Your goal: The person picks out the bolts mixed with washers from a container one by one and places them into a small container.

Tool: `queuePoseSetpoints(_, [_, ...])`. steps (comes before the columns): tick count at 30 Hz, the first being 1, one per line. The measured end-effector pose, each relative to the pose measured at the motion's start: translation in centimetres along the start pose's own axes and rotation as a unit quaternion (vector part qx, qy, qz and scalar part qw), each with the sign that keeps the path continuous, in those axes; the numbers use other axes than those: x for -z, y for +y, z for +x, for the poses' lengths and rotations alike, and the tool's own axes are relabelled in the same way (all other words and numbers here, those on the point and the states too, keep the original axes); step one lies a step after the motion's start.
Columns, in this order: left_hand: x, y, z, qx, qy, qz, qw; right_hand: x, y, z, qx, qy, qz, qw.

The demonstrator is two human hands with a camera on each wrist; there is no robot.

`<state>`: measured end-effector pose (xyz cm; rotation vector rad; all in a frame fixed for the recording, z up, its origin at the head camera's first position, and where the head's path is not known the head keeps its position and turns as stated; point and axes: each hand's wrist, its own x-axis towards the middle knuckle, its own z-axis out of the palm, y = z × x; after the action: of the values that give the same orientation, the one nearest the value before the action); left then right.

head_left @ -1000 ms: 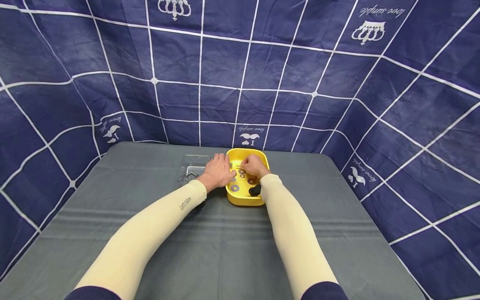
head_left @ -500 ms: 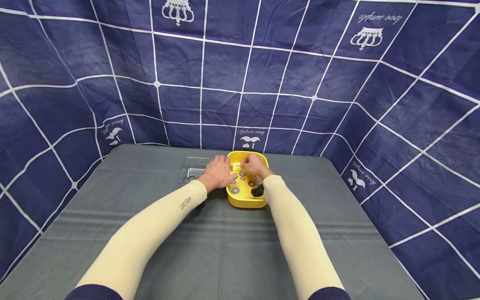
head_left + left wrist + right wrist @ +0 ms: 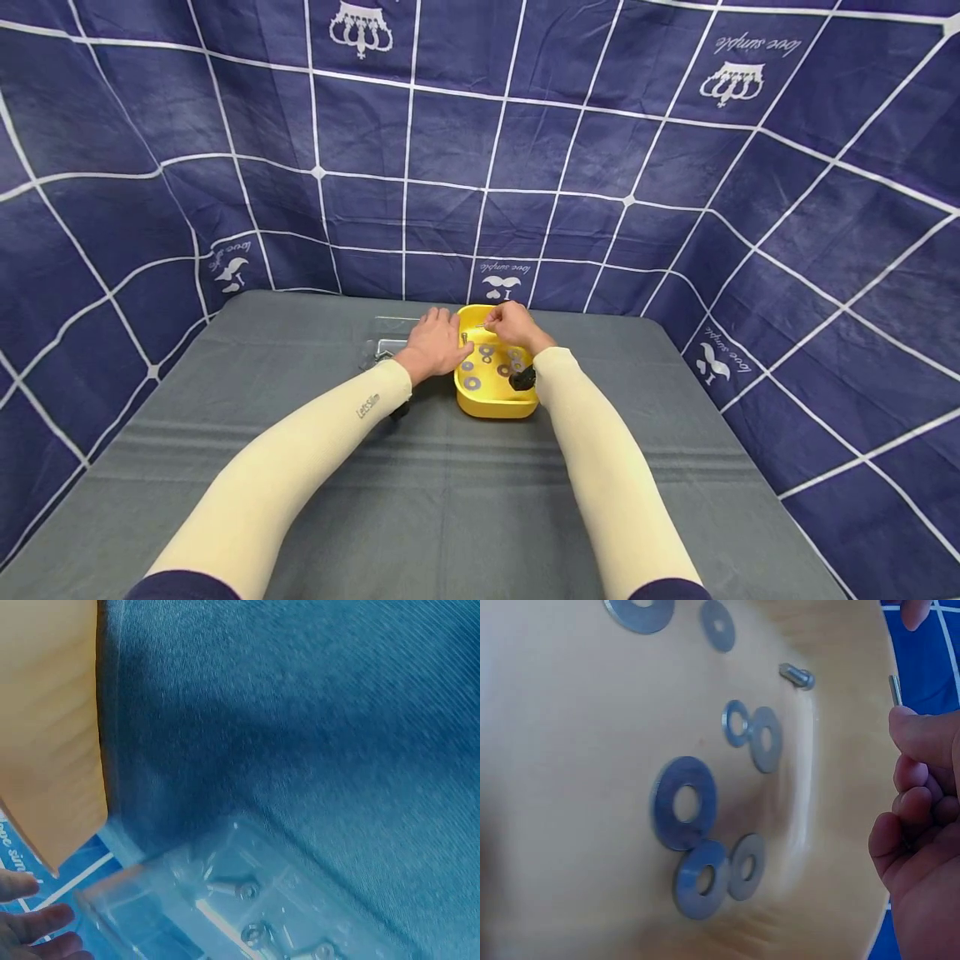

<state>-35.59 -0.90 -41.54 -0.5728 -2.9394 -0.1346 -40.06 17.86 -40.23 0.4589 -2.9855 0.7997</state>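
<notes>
My right hand (image 3: 517,325) is over the far part of the yellow bin (image 3: 495,408). Thumb and fingertips pinch a thin silver screw (image 3: 895,691), its shank sticking out past the thumb and its other end hidden. My left hand (image 3: 435,342) lies along the bin's left rim, fingers stretched forward and thumb reaching over the inside. In the left wrist view only some relaxed fingers (image 3: 37,924) show. On the bin floor are several flat washers (image 3: 684,804) and a short bolt (image 3: 797,676) near the wall.
A clear plastic box (image 3: 247,855) with several screws (image 3: 251,934) inside stands left of the bin, partly behind the left hand. A grey cloth (image 3: 442,500) covers the table. A blue curtain (image 3: 570,150) with white lines rises behind and at the sides.
My right hand has drawn back slightly up and right with the pinched screw, uncovering more washers. The left hand stays at the rim. The head view has tilted a little.
</notes>
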Motion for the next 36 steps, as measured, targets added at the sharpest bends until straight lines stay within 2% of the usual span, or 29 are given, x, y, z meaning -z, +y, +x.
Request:
queuePoseSetpoints(6, [0.7,-0.7,-0.3,0.007,-0.002,0.008,0.9999,0.6,-0.7,0.3,0.014,-0.004,0.012,1.000])
queuePoseSetpoints(16, [1.3,-2.1,-1.0,0.024,-0.017,0.018,0.9994,0.9,-2.5,0.9,0.049,0.005,0.003,0.999])
queuePoseSetpoints(24, [1.9,-3.3,-1.8,0.037,-0.019,0.008,0.9991,0.7,-3.4,1.3,0.032,-0.002,0.023,0.999])
queuePoseSetpoints(31, [2.0,-4.7,-2.4,0.046,-0.028,0.004,0.9986,0.5,-4.6,1.9,0.044,-0.008,0.029,0.999])
queuePoseSetpoints(36, [2.2,-5.4,-2.9,0.047,-0.023,0.003,0.9986,0.2,-5.4,2.3,0.057,-0.006,0.032,0.998])
